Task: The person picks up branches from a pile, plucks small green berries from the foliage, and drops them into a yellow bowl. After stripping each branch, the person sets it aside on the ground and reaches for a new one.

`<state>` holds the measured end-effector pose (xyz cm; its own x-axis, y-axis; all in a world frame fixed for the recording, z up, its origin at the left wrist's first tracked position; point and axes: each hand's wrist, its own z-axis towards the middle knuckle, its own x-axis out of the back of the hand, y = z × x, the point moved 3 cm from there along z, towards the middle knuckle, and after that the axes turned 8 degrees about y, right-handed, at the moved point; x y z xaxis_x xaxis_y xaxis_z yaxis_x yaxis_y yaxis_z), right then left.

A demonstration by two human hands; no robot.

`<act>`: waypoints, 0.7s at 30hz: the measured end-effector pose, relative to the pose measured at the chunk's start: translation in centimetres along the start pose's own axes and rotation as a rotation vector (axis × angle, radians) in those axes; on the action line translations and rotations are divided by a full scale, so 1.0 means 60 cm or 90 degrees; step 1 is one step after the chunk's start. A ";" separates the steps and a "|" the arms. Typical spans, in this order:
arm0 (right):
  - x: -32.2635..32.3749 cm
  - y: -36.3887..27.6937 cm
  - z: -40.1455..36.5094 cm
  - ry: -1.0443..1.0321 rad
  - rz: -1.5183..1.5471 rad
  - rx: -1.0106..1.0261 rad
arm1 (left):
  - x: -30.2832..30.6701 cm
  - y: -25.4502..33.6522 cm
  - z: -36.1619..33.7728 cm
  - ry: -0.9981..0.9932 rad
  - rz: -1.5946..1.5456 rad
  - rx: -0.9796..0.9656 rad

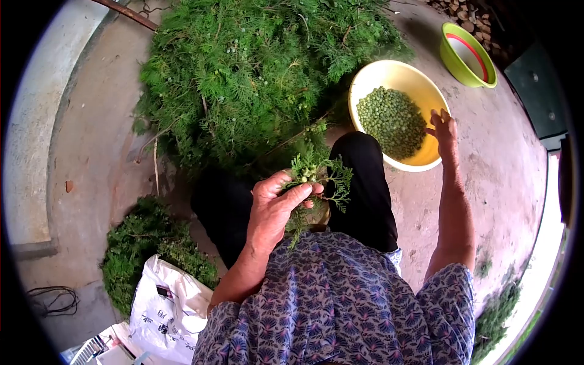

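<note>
Evergreen sprig (311, 167), lengthwise away from the patterned shirt (322, 286), is pinched over black trousers (364, 194) by closed fingertips of the left hand (275, 210), while the farther right hand (448, 134), fingers parted, any hold unclear, hovers at the yellow basin (428, 91).

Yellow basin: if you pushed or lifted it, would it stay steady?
The yellow basin would probably slide rather than tip, since the small green berries lie low inside. They look loose and roundish, so they may roll if it tilts. Its thin rim might flex slightly.
</note>
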<state>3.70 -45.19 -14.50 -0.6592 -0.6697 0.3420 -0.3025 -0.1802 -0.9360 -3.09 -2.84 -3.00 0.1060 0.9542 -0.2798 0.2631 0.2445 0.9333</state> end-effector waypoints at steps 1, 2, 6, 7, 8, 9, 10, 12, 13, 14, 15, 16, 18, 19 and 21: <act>0.000 -0.002 -0.003 -0.002 0.001 -0.001 | -0.002 0.002 -0.001 -0.007 -0.004 0.034; 0.011 -0.007 -0.006 0.059 -0.057 0.023 | -0.005 0.005 -0.001 -0.006 -0.004 0.034; -0.020 -0.108 -0.095 -0.047 -0.016 0.114 | -0.012 -0.003 0.004 0.017 0.022 0.007; -0.039 -0.150 -0.148 -0.112 0.009 0.197 | -0.008 -0.008 0.006 0.008 0.029 -0.009; -0.058 -0.192 -0.207 -0.176 0.034 0.280 | -0.007 -0.010 0.008 -0.002 0.036 -0.027; -0.072 -0.224 -0.253 -0.260 0.054 0.353 | -0.009 -0.010 0.009 -0.005 0.037 -0.025; -0.087 -0.246 -0.294 -0.347 0.076 0.427 | -0.008 -0.012 0.008 0.008 0.030 -0.006; -0.110 -0.264 -0.349 -0.426 0.126 0.481 | -0.007 -0.009 0.007 0.022 0.026 0.013; -0.120 -0.266 -0.366 -0.458 0.127 0.441 | -0.008 -0.004 0.006 0.023 0.061 0.001; -0.127 -0.267 -0.379 -0.490 0.127 0.401 | -0.009 -0.001 0.006 0.024 0.096 -0.011; -0.134 -0.263 -0.386 -0.505 0.101 0.364 | -0.007 -0.002 0.005 0.025 0.096 -0.011; -0.139 -0.259 -0.393 -0.507 0.100 0.364 | -0.004 -0.002 0.004 0.030 0.108 -0.031; -0.150 -0.249 -0.401 -0.500 0.097 0.377 | 0.000 0.000 0.002 0.038 0.118 -0.052; -0.155 -0.244 -0.404 -0.478 0.082 0.405 | 0.003 0.001 0.001 0.054 0.125 -0.028; -0.161 -0.234 -0.410 -0.470 0.099 0.412 | 0.006 -0.001 0.001 0.071 0.132 -0.005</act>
<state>-2.61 -18.48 -2.58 0.0008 -0.9601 0.2798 0.3292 -0.2640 -0.9066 -3.01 -2.51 -3.16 0.0507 0.9971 -0.0563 0.2392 0.0426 0.9700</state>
